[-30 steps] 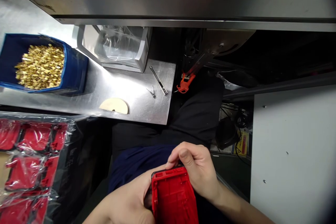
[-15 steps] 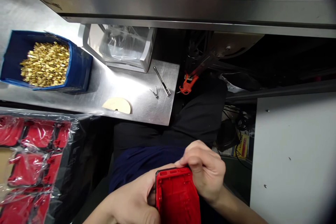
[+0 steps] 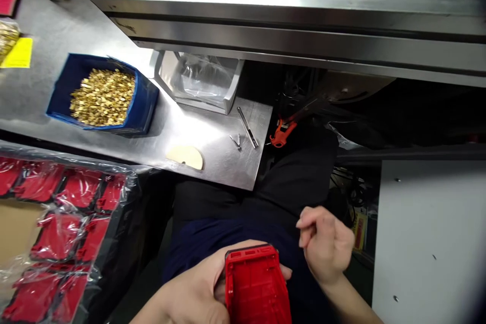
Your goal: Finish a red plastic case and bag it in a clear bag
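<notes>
Head view: the left hand wraps around the red shell, holding it off the table, out past its near right corner. The step looks like working at the shell's top end. Next seems to need a steady left hand. Half a second ago the right hand touched that end; now it's apart, fingers curled. I can't tell if it holds something tiny.
</notes>
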The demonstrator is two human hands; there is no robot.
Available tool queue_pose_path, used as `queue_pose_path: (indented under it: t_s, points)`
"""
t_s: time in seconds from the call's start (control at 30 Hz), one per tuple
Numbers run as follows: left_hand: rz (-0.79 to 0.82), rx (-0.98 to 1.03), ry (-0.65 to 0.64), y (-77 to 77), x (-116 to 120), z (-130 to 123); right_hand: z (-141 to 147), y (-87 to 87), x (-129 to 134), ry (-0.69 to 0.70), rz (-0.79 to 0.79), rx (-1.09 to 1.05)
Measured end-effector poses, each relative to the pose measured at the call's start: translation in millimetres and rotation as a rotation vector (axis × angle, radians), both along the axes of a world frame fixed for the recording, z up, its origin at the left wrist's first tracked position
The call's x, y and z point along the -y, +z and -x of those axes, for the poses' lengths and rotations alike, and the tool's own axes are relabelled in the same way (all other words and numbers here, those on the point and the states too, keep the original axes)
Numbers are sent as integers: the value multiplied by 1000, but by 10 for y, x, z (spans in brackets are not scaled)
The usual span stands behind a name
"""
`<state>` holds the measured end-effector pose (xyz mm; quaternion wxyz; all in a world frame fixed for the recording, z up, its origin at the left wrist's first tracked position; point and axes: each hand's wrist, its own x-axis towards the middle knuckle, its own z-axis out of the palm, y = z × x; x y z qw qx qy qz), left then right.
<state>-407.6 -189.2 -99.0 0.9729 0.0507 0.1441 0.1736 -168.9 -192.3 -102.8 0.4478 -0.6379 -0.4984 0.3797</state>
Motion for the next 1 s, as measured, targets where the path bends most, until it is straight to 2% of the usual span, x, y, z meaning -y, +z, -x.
queue_pose_path:
  t_s: [0.03, 0.07, 0.13, 0.2, 0.23, 0.27, 0.37, 0.43, 0.5, 0.6, 0.7, 0.87, 1.0]
  points:
    - [3, -5, -3, 6, 6, 25, 33, -56, -88, -31, 73, 34]
    - [6, -16, -10, 12, 12, 49, 95, -112, -200, 17, 146, 72]
    - [6, -41, -15, 23, 34, 93, 302, -221, -470, 266, 216, 172]
    - [-10, -47, 33, 23, 82, 131, 569, -322, -753, 455, 147, 319]
    - [-21, -44, 66, 17, 114, 148, 700, -370, -887, 494, 106, 422]
    - [-29, -44, 98, 10, 149, 163, 815, -417, -1013, 492, 78, 544]
    - [-17, -81, 153, -25, 248, 197, 1030, -552, -1336, 365, 97, 833]
    - [0, -104, 171, -54, 292, 204, 1074, -637, -1499, 314, 136, 876]
    - [1, -104, 184, -84, 312, 203, 1071, -712, -1611, 319, 152, 851]
    - [-7, -91, 186, -121, 313, 195, 1014, -780, -1670, 375, 161, 771]
    - [-2, -96, 175, -143, 303, 192, 904, -786, -1620, 434, 168, 624]
    - [11, -93, 163, -165, 283, 192, 663, -789, -1395, 496, 212, 302]
    - [15, -119, 141, -180, 253, 184, 517, -875, -1187, 491, 187, 202]
